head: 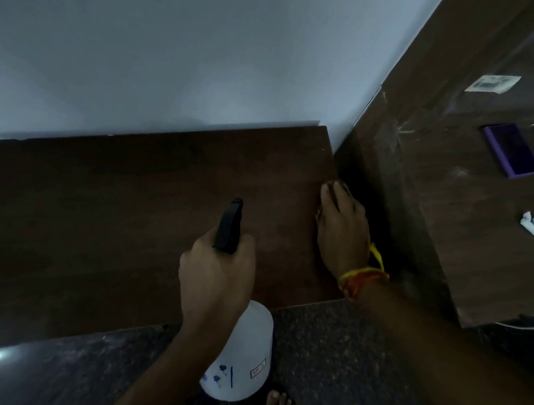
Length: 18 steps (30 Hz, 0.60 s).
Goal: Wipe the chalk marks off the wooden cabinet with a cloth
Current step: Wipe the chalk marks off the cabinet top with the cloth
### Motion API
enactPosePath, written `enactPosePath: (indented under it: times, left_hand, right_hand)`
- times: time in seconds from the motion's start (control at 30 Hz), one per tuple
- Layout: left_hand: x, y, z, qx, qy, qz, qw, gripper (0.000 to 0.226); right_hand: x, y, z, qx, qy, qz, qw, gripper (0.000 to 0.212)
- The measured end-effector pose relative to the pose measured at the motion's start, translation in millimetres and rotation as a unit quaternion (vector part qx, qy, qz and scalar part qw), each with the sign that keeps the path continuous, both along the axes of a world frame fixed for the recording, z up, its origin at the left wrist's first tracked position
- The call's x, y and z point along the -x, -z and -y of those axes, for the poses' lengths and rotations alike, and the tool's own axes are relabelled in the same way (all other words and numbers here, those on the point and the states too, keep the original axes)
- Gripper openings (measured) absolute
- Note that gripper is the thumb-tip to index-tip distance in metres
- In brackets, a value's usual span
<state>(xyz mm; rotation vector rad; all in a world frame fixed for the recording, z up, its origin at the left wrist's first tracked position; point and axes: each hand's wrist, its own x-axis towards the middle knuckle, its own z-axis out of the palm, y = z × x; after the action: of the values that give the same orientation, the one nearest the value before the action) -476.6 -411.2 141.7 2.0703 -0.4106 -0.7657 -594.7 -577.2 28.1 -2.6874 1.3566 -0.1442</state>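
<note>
The dark brown wooden cabinet top point(138, 213) fills the middle of the view, set against a pale wall point(204, 48). Pale chalky smears point(404, 128) show on the taller dark wooden unit point(426, 192) that stands at its right. Your right hand point(342, 226) lies palm-down at the cabinet top's right edge, beside that taller unit, fingers bent over something pale that barely shows under the fingertips (too hidden to confirm as the cloth, so whether the hand grips it cannot be told). A yellow and orange thread band point(363, 278) circles that wrist. Your left hand point(218, 273) is wrapped around the black trigger head point(228, 225) of a translucent white plastic spray bottle point(242, 362), nozzle pointing over the cabinet top. The bottle's body hangs in front of the cabinet, over the speckled dark stone floor point(330, 356). A bare foot point(280, 402) shows at the bottom edge. On the taller unit sit a purple rectangular tray point(511, 153) and a white label point(492, 83).
</note>
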Motion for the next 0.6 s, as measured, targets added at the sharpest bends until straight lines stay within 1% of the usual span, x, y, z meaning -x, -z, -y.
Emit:
enactPosePath:
  times: [0.17, 0.3, 0.5, 0.6]
  left_hand:
    - [-1, 0, 1, -0.012, 0.003, -0.014, 1.0, 0.016]
    - [-8, -1, 2, -0.028, 0.002, -0.033, 0.999, 0.015]
    - [-20, 2, 1, -0.013, -0.002, -0.004, 1.0, 0.017]
    - [-20, 5, -2, -0.001, -0.002, 0.005, 1.0, 0.022]
  right_hand:
    - [-58, -3, 65, 0.002, -0.005, -0.018, 1.0, 0.051]
    - [-81, -3, 99, 0.008, -0.023, -0.023, 0.999, 0.052]
    - [-97, -3, 107, -0.001, -0.028, -0.001, 1.0, 0.05]
    - [-92, -3, 107, 0.001, -0.027, 0.012, 1.0, 0.05]
